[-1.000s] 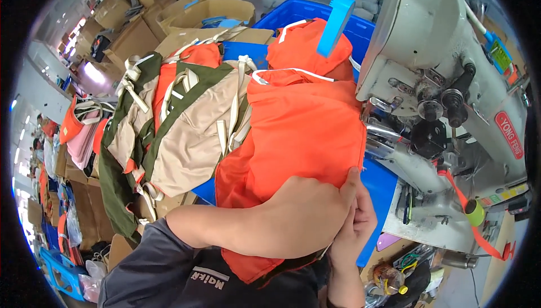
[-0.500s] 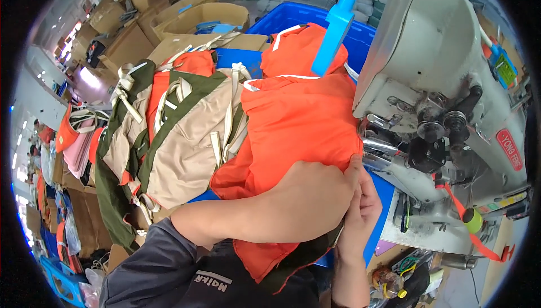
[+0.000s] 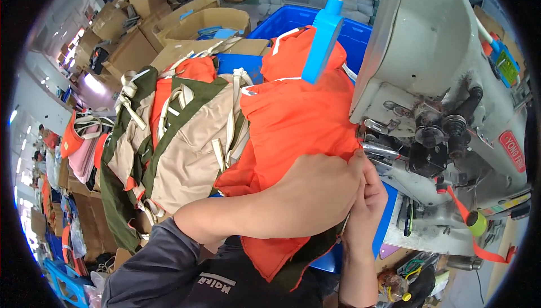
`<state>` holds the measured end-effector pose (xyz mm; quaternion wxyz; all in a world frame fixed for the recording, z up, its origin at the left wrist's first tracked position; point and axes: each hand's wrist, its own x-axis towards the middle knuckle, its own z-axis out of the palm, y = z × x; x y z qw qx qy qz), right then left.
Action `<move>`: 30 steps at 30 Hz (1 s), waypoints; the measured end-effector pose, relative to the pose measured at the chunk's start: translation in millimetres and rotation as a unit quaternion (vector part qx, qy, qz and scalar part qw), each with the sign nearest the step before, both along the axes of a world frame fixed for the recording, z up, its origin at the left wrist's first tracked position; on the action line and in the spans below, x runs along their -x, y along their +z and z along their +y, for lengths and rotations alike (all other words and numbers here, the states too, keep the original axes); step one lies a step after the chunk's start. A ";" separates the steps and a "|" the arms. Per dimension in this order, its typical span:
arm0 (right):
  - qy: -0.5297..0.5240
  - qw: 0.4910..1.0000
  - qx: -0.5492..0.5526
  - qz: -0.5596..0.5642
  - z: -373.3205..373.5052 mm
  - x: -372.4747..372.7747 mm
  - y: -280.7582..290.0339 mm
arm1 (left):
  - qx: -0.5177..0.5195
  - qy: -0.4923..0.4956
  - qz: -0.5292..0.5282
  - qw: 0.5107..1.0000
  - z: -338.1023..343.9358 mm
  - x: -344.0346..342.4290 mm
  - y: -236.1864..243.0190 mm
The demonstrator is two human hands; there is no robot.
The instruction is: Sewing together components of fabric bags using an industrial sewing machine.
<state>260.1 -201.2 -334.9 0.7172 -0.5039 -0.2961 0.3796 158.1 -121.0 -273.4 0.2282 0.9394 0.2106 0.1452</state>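
An orange cloth piece (image 3: 298,122) lies in front of a grey industrial sewing machine (image 3: 428,54), its right edge running up to the machine's metal parts. My left hand (image 3: 332,181) reaches across the cloth, fingers closed on that edge just beside the machine. Right below it, my right hand (image 3: 372,192) has its fingers curled together against the same edge. Its fingertips are partly hidden by the left hand. From under my left forearm hangs an orange corner with a dark green piece (image 3: 321,254) beside it.
Beige and green fabric pieces with white straps (image 3: 189,139) are heaped to the left. A blue crate (image 3: 360,37) and an open cardboard box (image 3: 205,20) stand behind. A blue lamp head (image 3: 322,49) hangs over the cloth. A bottle with a yellow cap (image 3: 393,288) is at lower right.
My hands sit slightly farther right, still closed at the cloth's edge by the machine. The hanging lower corner has shifted a little right. The whole view has moved slightly.
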 end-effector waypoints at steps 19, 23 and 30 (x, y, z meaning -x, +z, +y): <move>-0.003 0.987 0.078 -0.140 -35.2 7.3 13.2 | 0.043 -0.014 -0.059 0.997 -14.9 18.5 11.9; -0.004 0.985 0.081 -0.151 -38.9 12.4 13.2 | 0.041 0.005 -0.063 0.997 -24.0 28.4 8.0; 0.002 0.998 0.031 -0.046 -38.8 17.3 22.0 | -0.080 -0.003 -0.012 0.997 -26.2 19.8 10.1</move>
